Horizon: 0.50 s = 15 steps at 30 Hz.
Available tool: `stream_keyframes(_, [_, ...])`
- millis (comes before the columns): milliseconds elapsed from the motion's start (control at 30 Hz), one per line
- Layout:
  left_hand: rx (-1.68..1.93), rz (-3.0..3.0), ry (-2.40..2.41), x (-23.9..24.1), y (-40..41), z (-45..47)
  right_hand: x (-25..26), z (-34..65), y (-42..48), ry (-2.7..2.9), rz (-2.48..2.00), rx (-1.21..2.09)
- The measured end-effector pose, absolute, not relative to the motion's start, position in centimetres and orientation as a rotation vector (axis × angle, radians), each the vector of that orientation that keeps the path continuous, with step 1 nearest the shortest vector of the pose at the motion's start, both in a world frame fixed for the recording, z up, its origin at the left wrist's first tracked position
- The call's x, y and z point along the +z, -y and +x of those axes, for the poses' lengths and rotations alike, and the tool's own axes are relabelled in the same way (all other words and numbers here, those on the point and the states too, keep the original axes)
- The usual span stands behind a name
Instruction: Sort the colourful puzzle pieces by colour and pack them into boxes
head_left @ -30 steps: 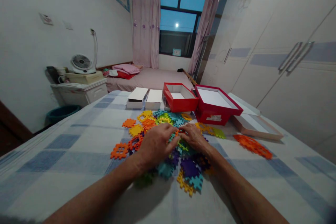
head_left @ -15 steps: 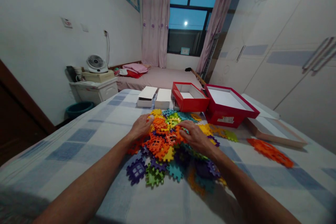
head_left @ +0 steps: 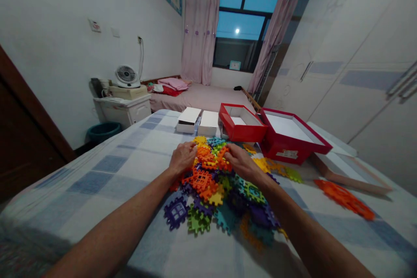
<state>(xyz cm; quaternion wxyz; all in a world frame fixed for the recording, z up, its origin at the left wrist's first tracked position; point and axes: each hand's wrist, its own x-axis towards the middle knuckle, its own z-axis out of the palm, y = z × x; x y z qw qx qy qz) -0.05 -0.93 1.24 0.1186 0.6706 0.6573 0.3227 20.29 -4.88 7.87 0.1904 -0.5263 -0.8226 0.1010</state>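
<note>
A heap of coloured plastic interlocking tiles (head_left: 221, 191) lies on a blue-and-white checked cloth (head_left: 107, 169). My left hand (head_left: 183, 157) rests on the heap's left side, fingers curled over orange tiles (head_left: 203, 160). My right hand (head_left: 237, 160) sits on the right side of the same orange cluster, fingers bent and pressing on the tiles. The two hands flank the orange pieces between them. A purple tile (head_left: 177, 212) and a green tile (head_left: 197, 221) lie at the heap's near edge.
Two open red boxes (head_left: 241, 132) (head_left: 293, 141) stand behind the heap, with two white boxes (head_left: 188, 120) to their left. A flat tray (head_left: 353, 173) and a row of joined orange tiles (head_left: 345, 197) lie at right. Wardrobe doors fill the right; a fan and bedside cabinet stand at left.
My hands moved apart from the middle of the heap and now press in on an orange cluster at its far side. The view shifted leftward.
</note>
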Motion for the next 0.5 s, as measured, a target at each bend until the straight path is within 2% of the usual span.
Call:
stream_keyframes(133, [0.931,2.018,-1.933,1.1,1.2,0.1,7.2,16.5,2.2,2.434,-1.629,0.099])
stream_keyframes(500, [0.989,1.997,-1.810,0.7,0.8,-0.2,4.1,14.2,0.9,2.426,-1.585,-0.025])
